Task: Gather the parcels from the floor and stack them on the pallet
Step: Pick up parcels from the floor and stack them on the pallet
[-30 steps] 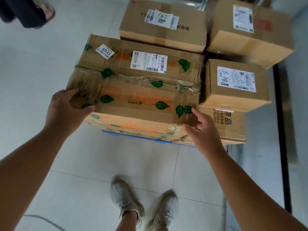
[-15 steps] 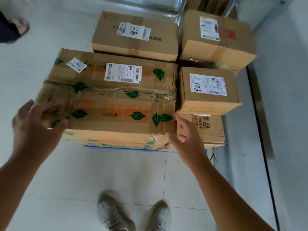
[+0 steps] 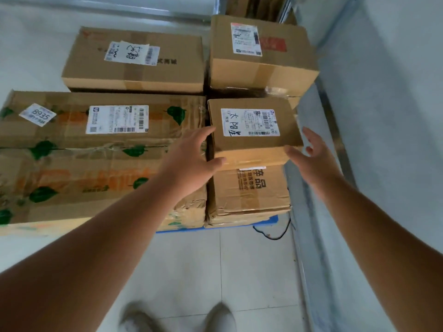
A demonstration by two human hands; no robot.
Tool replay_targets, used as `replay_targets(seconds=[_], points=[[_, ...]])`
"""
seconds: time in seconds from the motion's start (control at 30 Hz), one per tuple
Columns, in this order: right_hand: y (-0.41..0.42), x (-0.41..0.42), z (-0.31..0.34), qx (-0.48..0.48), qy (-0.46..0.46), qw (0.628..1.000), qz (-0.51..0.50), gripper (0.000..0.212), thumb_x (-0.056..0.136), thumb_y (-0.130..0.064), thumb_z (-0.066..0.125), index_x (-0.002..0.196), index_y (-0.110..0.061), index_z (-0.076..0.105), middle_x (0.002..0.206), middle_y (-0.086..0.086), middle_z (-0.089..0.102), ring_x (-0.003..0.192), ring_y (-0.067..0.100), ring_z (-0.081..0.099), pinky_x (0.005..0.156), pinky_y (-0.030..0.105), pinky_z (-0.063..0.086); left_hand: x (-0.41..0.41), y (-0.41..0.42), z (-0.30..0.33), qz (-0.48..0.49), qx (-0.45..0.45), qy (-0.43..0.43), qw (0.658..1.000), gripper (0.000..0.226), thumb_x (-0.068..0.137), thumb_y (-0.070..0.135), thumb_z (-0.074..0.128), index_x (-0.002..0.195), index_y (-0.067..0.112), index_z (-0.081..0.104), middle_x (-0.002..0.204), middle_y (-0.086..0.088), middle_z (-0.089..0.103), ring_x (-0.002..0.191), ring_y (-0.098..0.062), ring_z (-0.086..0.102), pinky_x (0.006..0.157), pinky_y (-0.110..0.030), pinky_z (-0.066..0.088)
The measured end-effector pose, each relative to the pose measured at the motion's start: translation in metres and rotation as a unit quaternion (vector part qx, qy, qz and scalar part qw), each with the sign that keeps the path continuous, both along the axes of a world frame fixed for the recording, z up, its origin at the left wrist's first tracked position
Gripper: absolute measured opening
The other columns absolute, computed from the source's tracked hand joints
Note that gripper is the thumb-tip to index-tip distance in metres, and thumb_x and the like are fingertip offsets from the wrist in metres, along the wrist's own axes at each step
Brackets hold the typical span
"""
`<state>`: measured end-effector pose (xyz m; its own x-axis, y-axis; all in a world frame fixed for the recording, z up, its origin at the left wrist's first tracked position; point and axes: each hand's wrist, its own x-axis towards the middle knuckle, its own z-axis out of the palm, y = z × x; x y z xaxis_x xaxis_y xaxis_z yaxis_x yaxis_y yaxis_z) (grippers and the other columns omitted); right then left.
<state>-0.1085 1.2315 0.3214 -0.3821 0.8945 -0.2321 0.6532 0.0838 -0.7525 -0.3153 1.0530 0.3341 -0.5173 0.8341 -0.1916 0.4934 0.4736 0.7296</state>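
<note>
Spread hands [image 3: 189,161] [image 3: 314,161] flank small square cardboard parcel [image 3: 254,149]

— Where are the brown boxes?
— A small box [image 3: 254,137] with a white label sits on another box [image 3: 249,190]. A long leafy box [image 3: 96,159] lies beside them, on the blue pallet [image 3: 268,220].

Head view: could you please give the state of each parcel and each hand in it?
small box: closed, topmost, resting on the printed box.
printed box: taped shut, creased.
leaf-print box: taped, crumpled, lying flat.
rear left box: sealed, labelled.
rear right box: sealed, stacked.
left hand: open, at the small box's left edge.
right hand: open, beside its right edge.
</note>
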Motion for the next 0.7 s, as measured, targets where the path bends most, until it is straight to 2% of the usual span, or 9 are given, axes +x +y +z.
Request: replay_targets(seconds=[0.07,0.13,0.27,0.4,0.47,0.53,0.57,0.63,0.7], points=[[0.003,-0.002,-0.008,-0.030,0.013,0.999,0.029,0.085,0.084,-0.056,0.070,0.157,-0.037,0.032,0.153,0.001,0.052,0.139,0.023,0.052,0.111,0.054,0.046,0.004,0.014,-0.009,-0.012,-0.009,0.001,1.000,0.082,0.094,0.036,0.077,0.163,0.037,0.032,0.161,0.001,0.050,0.131,-0.028,0.062,0.107,-0.054,0.053],[0.002,-0.004,-0.012,-0.038,0.023,0.998,0.043,0.093,0.081,-0.057,0.072,0.159,-0.037,0.026,0.153,-0.001,0.052,0.138,0.023,0.053,0.110,0.058,0.047,0.003,0.021,-0.016,-0.015,-0.015,0.031,0.999,0.081,0.096,0.033,0.076,0.163,0.038,0.031,0.153,0.001,0.058,0.113,-0.026,0.070,0.094,-0.051,0.060],[0.002,-0.005,-0.019,-0.047,0.059,0.997,0.036,0.097,0.076,-0.058,0.069,0.160,-0.036,0.025,0.153,-0.002,0.052,0.138,0.023,0.054,0.107,0.059,0.050,-0.006,0.030,-0.027,-0.010,-0.005,0.046,0.999,0.078,0.097,0.029,0.074,0.163,0.037,0.033,0.148,-0.002,0.062,0.115,-0.021,0.068,0.090,-0.049,0.062],[0.002,-0.004,-0.021,-0.035,0.045,0.998,0.041,0.096,0.072,-0.062,0.067,0.157,-0.039,0.028,0.150,-0.008,0.053,0.135,0.020,0.056,0.104,0.058,0.053,-0.010,0.031,-0.030,-0.012,-0.014,0.033,0.999,0.079,0.095,0.029,0.076,0.161,0.038,0.033,0.153,-0.001,0.057,0.126,-0.021,0.063,0.099,-0.049,0.058],[0.003,-0.001,-0.020,-0.022,0.028,0.998,0.054,0.091,0.076,-0.063,0.066,0.156,-0.042,0.029,0.151,-0.008,0.051,0.137,0.020,0.054,0.105,0.059,0.052,-0.008,0.031,-0.026,-0.008,-0.004,0.040,0.999,0.077,0.095,0.030,0.076,0.161,0.034,0.036,0.159,0.001,0.050,0.139,-0.022,0.054,0.113,-0.042,0.045],[0.002,0.001,-0.013,0.009,0.012,0.998,0.060,0.087,0.084,-0.059,0.068,0.159,-0.040,0.029,0.159,-0.005,0.042,0.145,0.021,0.045,0.112,0.058,0.045,-0.005,0.029,-0.014,0.015,0.006,0.052,0.998,0.073,0.097,0.032,0.074,0.161,0.028,0.039,0.165,0.001,0.040,0.149,-0.020,0.040,0.113,-0.031,0.027],[0.000,0.003,-0.006,0.026,0.009,0.998,0.055,0.084,0.089,-0.054,0.069,0.160,-0.037,0.029,0.163,-0.004,0.036,0.148,0.020,0.040,0.116,0.056,0.041,-0.004,0.027,-0.005,0.031,0.012,0.056,0.998,0.070,0.097,0.034,0.073,0.160,0.028,0.041,0.166,0.001,0.038,0.151,-0.019,0.036,0.112,-0.030,0.024],[-0.001,0.008,0.010,0.052,0.033,0.997,0.048,0.080,0.092,-0.051,0.069,0.160,-0.035,0.029,0.165,-0.007,0.032,0.151,0.016,0.034,0.121,0.053,0.036,-0.001,0.019,0.016,0.061,0.046,0.046,0.996,0.064,0.098,0.035,0.071,0.156,0.027,0.046,0.163,0.003,0.041,0.149,-0.017,0.040,0.116,-0.031,0.027],[-0.007,0.012,0.035,0.061,0.047,0.996,0.054,0.084,0.084,-0.063,0.065,0.157,-0.037,0.032,0.163,-0.013,0.033,0.151,0.012,0.034,0.122,0.054,0.035,0.002,0.006,0.039,0.079,0.085,0.023,0.993,0.058,0.097,0.036,0.070,0.152,0.029,0.050,0.152,0.011,0.047,0.140,-0.018,0.050,0.117,-0.040,0.040]])
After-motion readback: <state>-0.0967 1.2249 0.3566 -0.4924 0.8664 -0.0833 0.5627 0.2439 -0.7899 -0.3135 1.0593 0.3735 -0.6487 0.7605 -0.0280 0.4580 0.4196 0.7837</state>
